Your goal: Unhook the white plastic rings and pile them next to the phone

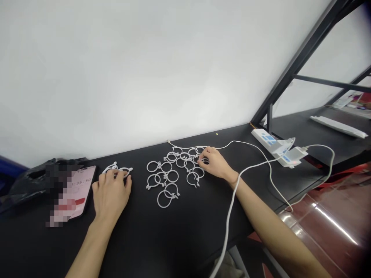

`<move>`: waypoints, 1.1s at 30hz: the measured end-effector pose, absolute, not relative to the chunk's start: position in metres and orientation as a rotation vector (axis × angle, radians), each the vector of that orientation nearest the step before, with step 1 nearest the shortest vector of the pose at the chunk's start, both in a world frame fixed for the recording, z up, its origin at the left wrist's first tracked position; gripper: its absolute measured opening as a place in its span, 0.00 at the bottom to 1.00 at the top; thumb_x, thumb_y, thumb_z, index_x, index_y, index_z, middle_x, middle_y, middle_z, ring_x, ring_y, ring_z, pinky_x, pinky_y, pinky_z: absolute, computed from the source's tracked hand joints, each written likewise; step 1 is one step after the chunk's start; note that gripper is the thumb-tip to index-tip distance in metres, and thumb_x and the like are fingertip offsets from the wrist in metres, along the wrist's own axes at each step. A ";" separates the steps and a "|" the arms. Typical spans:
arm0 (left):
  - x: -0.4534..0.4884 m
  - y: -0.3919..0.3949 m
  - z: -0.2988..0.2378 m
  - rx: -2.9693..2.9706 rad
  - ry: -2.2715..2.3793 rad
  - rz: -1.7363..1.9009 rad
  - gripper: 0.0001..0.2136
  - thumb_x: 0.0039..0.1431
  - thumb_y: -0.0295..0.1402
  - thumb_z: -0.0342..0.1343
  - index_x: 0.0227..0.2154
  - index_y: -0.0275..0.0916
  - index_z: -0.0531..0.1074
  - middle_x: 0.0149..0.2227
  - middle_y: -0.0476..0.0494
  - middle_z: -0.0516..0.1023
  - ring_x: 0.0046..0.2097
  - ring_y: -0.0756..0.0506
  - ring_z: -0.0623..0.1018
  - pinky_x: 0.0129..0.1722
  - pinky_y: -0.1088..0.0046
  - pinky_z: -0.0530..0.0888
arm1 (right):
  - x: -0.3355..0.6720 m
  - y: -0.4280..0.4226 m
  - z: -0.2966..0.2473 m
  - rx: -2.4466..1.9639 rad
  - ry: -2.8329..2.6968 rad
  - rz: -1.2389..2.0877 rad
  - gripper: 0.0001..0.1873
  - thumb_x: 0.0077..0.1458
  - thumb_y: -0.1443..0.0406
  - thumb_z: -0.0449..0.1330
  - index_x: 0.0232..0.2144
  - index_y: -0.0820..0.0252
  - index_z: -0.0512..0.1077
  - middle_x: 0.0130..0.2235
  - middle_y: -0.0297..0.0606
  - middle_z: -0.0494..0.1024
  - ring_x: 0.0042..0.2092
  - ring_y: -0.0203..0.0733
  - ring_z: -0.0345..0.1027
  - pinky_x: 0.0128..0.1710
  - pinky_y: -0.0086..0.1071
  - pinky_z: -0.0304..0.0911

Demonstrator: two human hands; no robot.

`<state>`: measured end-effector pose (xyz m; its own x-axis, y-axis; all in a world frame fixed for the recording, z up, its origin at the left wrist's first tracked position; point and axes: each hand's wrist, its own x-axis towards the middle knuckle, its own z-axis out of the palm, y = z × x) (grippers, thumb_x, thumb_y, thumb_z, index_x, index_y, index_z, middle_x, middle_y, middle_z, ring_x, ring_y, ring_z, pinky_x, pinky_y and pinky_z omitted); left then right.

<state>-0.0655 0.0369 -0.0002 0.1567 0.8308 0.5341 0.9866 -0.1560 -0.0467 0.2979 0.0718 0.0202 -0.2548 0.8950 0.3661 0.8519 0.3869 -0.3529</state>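
Observation:
Several white plastic rings (171,173) lie scattered on the black table (179,227). My right hand (213,162) rests at the right edge of this pile, its fingertips pinched on one ring. My left hand (111,193) lies palm down farther left, fingers curled over a small cluster of white rings (117,168) and pressing on them.
A phone (78,189) lies left of my left hand, next to a black bag (31,181). A white cable (249,170) runs across my right forearm to a white power strip (278,148) at the right. A white wall stands behind the table.

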 end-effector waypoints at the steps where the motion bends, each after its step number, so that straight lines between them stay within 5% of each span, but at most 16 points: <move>1: -0.065 0.035 0.000 -2.055 -1.733 -0.559 0.10 0.64 0.33 0.49 0.37 0.37 0.75 0.40 0.30 0.74 0.41 0.31 0.72 0.33 0.59 0.61 | 0.297 0.072 0.021 -1.482 -2.125 0.118 0.05 0.54 0.64 0.61 0.29 0.60 0.73 0.35 0.40 0.72 0.39 0.44 0.64 0.45 0.38 0.61; 8: -0.056 0.029 0.008 -2.011 -1.686 -0.789 0.13 0.65 0.34 0.49 0.50 0.37 0.68 0.42 0.29 0.73 0.42 0.32 0.72 0.36 0.56 0.63 | 0.295 0.068 0.035 -1.376 -1.873 0.182 0.08 0.59 0.63 0.57 0.29 0.60 0.71 0.30 0.38 0.72 0.34 0.41 0.64 0.38 0.36 0.63; 19: 0.022 -0.006 0.013 -2.454 -1.198 -1.068 0.08 0.64 0.34 0.55 0.44 0.38 0.71 0.39 0.41 0.77 0.40 0.42 0.75 0.41 0.64 0.70 | 0.217 0.029 0.033 -1.034 -1.897 0.640 0.06 0.61 0.62 0.59 0.35 0.59 0.73 0.31 0.34 0.78 0.30 0.34 0.70 0.27 0.27 0.65; 22: 0.024 -0.006 0.014 -2.514 -1.153 -1.105 0.03 0.64 0.28 0.55 0.38 0.39 0.73 0.36 0.43 0.78 0.38 0.44 0.74 0.39 0.65 0.70 | 0.212 0.024 0.031 -0.999 -1.903 0.703 0.05 0.61 0.63 0.59 0.36 0.59 0.73 0.31 0.34 0.78 0.30 0.34 0.71 0.29 0.27 0.66; 33: 0.013 0.003 0.014 -2.679 -1.060 -1.174 0.10 0.66 0.21 0.48 0.38 0.39 0.73 0.33 0.49 0.80 0.32 0.48 0.70 0.33 0.69 0.66 | 0.219 0.024 0.029 -0.809 -2.051 0.707 0.12 0.62 0.70 0.55 0.47 0.58 0.69 0.37 0.38 0.76 0.38 0.37 0.71 0.39 0.32 0.69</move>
<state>0.0133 0.0027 0.0137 0.4829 0.5753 0.6602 0.5983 -0.7673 0.2310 0.2187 0.0243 0.0288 -0.4732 0.7435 0.4726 0.2945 0.6391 -0.7105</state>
